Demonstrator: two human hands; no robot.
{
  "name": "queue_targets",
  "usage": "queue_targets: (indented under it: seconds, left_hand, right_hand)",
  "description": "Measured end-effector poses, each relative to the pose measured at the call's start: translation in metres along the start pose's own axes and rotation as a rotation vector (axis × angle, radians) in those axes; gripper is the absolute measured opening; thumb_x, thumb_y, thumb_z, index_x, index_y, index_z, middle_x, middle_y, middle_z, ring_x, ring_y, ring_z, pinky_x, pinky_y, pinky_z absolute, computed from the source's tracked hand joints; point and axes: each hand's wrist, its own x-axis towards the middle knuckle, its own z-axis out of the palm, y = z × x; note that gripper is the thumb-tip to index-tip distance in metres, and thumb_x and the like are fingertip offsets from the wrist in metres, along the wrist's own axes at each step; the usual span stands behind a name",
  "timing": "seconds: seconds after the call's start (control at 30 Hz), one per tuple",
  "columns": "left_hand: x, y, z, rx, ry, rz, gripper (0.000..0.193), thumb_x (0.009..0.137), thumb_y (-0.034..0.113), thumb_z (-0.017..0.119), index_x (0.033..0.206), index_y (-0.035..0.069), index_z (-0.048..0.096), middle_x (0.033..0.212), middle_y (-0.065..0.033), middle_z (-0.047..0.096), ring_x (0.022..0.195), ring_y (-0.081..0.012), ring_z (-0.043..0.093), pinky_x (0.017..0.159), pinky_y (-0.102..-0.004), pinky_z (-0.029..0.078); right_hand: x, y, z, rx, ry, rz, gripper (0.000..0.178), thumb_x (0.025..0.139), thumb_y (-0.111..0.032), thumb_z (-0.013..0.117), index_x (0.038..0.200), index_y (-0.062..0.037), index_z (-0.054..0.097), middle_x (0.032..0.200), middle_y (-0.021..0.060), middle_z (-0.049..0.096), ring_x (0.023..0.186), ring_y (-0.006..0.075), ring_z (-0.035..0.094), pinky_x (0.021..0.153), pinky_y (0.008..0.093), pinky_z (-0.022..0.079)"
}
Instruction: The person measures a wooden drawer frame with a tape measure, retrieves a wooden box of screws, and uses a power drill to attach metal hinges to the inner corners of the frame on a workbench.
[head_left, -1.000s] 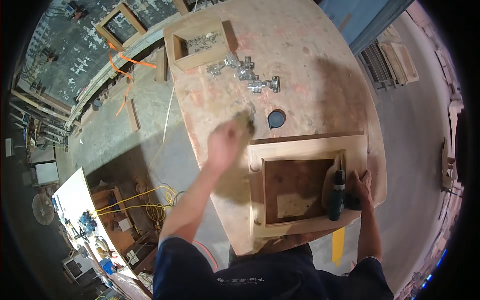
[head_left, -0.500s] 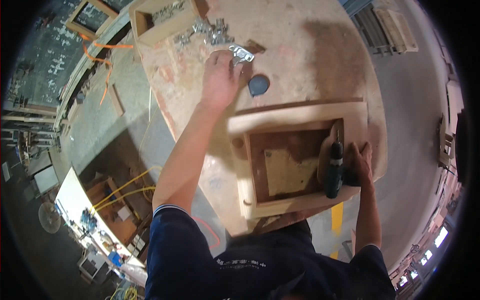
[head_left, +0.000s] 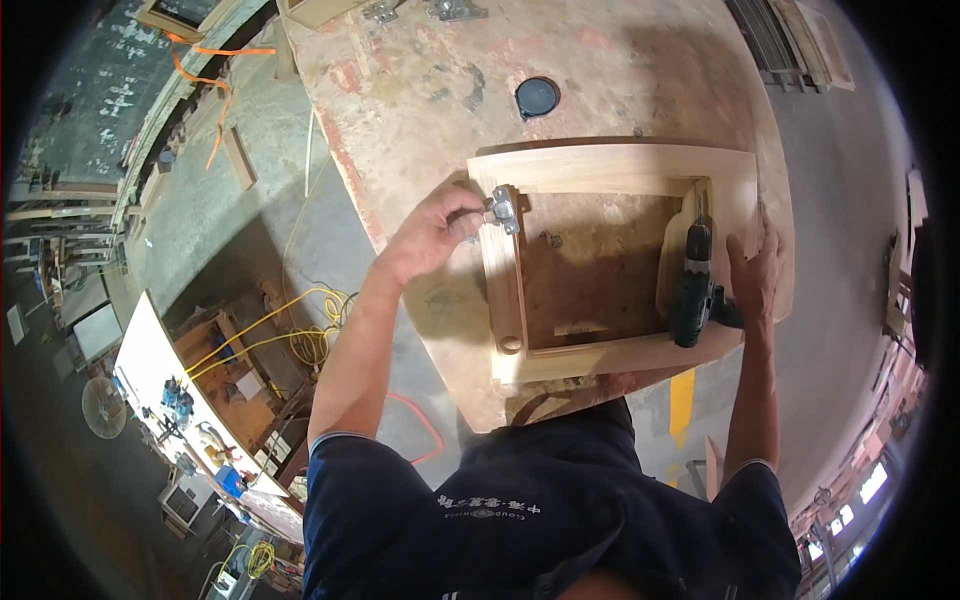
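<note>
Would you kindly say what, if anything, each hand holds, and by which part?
The left hand pinches a silver metal hinge by its left end; right hand: cannot tell.

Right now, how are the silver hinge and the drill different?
The hinge is small and silvery; the drill is bigger and dark. The left hand holds the hinge at the left side of the wooden frame, while the drill lies along its right side. Both are at that frame.
</note>
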Motion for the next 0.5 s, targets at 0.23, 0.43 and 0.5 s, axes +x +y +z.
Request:
queue_targets:
  seconds: [0.23,0.43,0.5]
  left_hand:
    - [0.018,-0.013,-0.023,-0.027,-0.043,-0.129,0.024,0.092,0.013,0.075,0.107,0.004,0.059,0.085,-0.004,0.065,0.084,-0.0134,0.06,0.079,-0.0301,0.049]
    - [0.014,-0.01,-0.017,0.042,0.012,-0.103,0.016,0.089,0.015,0.076,0.101,0.004,0.071,0.096,-0.0086,0.066,0.087,-0.019,0.061,0.081,-0.0327,0.05]
    - [0.011,-0.011,-0.015,0.058,0.055,-0.056,0.015,0.088,0.016,0.076,0.098,0.005,0.073,0.099,-0.0098,0.065,0.093,-0.0219,0.061,0.084,-0.0339,0.049]
  right_hand:
    - [-0.066,-0.186,0.02,0.702,-0.314,-0.109,0.038,0.088,-0.016,0.075,0.122,-0.0036,0.064,0.108,0.0144,0.066,0.093,0.0214,0.066,0.083,0.0356,0.055]
    - [-0.056,-0.259,0.083,0.677,-0.665,-0.088,0.033,0.089,-0.028,0.075,0.101,0.0018,0.068,0.082,0.015,0.066,0.071,0.0208,0.061,0.067,0.0338,0.049]
    - [-0.059,-0.267,0.091,0.79,-0.608,-0.065,0.031,0.088,-0.028,0.075,0.092,0.0026,0.068,0.077,0.0143,0.065,0.07,0.02,0.059,0.066,0.0342,0.048]
